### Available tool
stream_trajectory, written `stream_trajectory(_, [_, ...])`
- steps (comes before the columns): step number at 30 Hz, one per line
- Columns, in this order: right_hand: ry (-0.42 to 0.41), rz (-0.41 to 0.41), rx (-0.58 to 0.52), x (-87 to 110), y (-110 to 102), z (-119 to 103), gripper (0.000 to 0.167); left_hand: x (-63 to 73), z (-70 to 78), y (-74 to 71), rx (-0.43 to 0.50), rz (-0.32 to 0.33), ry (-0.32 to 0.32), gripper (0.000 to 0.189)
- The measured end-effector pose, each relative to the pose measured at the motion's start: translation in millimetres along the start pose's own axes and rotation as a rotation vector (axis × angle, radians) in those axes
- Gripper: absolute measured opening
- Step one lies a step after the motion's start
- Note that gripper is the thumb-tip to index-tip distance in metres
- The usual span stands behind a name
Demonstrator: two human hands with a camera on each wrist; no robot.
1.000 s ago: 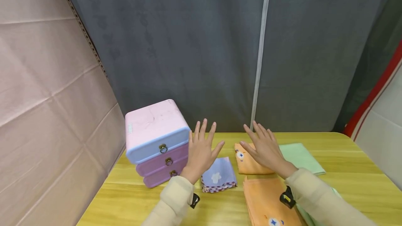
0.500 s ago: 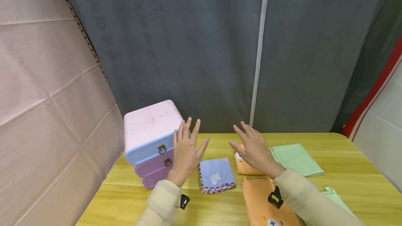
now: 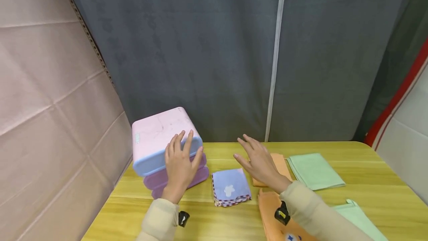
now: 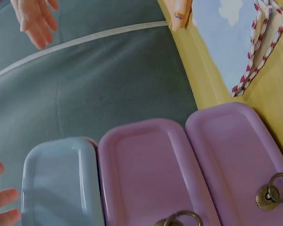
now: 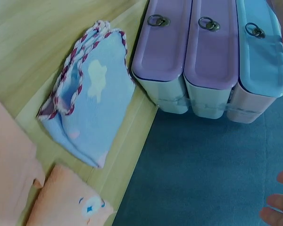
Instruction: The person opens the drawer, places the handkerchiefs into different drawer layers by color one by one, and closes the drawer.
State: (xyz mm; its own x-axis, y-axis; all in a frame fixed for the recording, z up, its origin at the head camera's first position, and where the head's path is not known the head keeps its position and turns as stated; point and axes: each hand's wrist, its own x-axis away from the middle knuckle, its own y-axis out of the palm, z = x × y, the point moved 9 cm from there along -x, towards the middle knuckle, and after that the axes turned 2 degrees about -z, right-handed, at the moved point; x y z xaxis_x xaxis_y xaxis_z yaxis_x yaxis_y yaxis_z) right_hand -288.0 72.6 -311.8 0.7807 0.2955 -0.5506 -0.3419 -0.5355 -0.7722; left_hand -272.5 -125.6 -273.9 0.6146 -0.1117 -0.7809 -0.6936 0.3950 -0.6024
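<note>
A three-drawer box (image 3: 160, 125) with a pink top stands at the left; its upper drawer front (image 4: 61, 183) is blue and the lower two are purple, with ring pulls. In the head view, my left hand (image 3: 180, 166) overlaps the drawer fronts, fingers straight and spread, holding nothing. My right hand (image 3: 262, 163) hovers with extended fingers, overlapping the rear orange cloth (image 3: 282, 164) in the head view. Between the hands lies a folded blue cloth (image 3: 230, 183) with a white flower shape and a checked red-and-white edge. Both hands also appear partly in the wrist views.
A second orange cloth (image 3: 271, 211) lies nearer, partly under the right forearm in view. Two green cloths lie at the right, one behind (image 3: 315, 170) and one in front (image 3: 357, 218). Everything sits on a wooden table (image 3: 374, 174) before a grey curtain (image 3: 200, 55).
Both hands have shifted left through the air; the left has gone from beside the drawer box to in front of it. The cloths and the box stay put.
</note>
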Motion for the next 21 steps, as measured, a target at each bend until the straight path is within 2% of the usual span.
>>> stream_trajectory(11, [0.004,-0.001,-0.058,-3.9,8,-10,0.048,-0.4,-28.3,-25.3,0.010,0.074,-0.070,0.048])
stream_trajectory(17, [-0.005,0.011,-0.120,-6.7,9,-16,0.045,-0.5,-43.9,-36.6,0.007,0.092,-0.100,0.043])
stream_trajectory(21, [-0.012,0.021,-0.140,-9.5,9,-21,0.043,-4.5,-56.0,-44.6,0.036,0.083,-0.145,0.035])
